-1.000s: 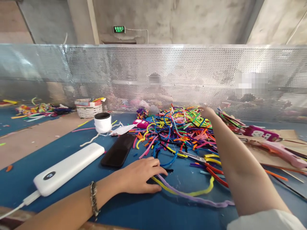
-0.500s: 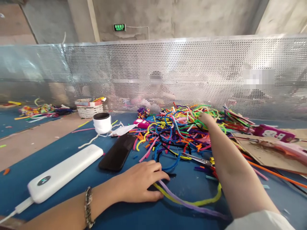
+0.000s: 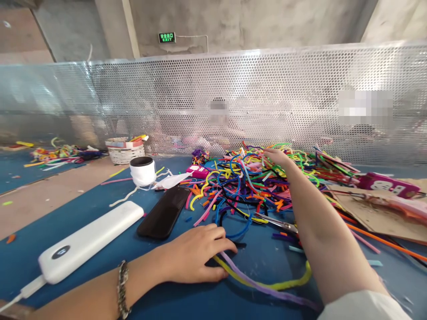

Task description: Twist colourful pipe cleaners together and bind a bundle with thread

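My left hand [image 3: 200, 253] rests on the blue table with its fingers bent around two fuzzy pipe cleaners, a purple one [image 3: 260, 284] and a yellow one [image 3: 283, 282], whose free lengths curve off to the right. Stretched far forward, my right hand [image 3: 278, 158] touches the top of a large tangled heap of coloured pipe cleaners [image 3: 240, 182]; its fingers point left and look extended, with nothing visible in them. Scissors [image 3: 278, 222] lie at the heap's near edge, partly hidden by my right forearm.
Left of the heap lie a black phone [image 3: 163, 213] and a white power bank [image 3: 90, 242] with a cable. Behind them stand a white-wrapped roll [image 3: 143, 172] and a woven basket [image 3: 124, 151]. Cardboard [image 3: 370, 218] lies at right. A perforated metal screen [image 3: 283, 98] closes the back; people show dimly through it.
My right hand has shifted slightly left across the top of the heap, and its fingers look straighter. My left hand and its two pipe cleaners have stayed nearly still.
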A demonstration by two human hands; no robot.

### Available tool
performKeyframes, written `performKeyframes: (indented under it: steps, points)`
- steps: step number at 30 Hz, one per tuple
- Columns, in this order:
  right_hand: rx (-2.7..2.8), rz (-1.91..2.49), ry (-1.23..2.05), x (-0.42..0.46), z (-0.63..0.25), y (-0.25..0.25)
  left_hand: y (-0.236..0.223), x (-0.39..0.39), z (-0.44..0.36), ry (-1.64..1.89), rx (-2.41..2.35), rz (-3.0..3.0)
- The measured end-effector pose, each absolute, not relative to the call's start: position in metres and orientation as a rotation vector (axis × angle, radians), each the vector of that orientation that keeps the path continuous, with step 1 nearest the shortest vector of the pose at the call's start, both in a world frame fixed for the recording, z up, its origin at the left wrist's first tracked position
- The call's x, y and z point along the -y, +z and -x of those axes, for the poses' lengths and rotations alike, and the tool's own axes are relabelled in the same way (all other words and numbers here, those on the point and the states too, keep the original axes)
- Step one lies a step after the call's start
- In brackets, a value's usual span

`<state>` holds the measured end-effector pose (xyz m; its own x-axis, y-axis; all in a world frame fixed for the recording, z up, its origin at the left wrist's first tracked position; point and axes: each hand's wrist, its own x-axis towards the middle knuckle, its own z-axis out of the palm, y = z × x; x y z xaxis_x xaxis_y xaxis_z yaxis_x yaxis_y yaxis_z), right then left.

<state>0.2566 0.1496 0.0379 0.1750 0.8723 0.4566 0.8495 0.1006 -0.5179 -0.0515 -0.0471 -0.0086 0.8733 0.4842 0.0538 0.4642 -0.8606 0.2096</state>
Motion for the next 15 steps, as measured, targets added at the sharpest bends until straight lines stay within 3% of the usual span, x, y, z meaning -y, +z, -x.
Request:
performKeyframes:
  steps: [7, 15]
  points:
    - [1.477, 1.314, 0.028, -0.146, -0.259, 0.094, -0.007, 0.047, 0.053, 0.155, -0.716, -2.848]
    - [1.513, 0.8, 0.44, -0.091, -0.238, 0.126, -0.008, 0.047, 0.056, 0.179, -0.684, -2.84]
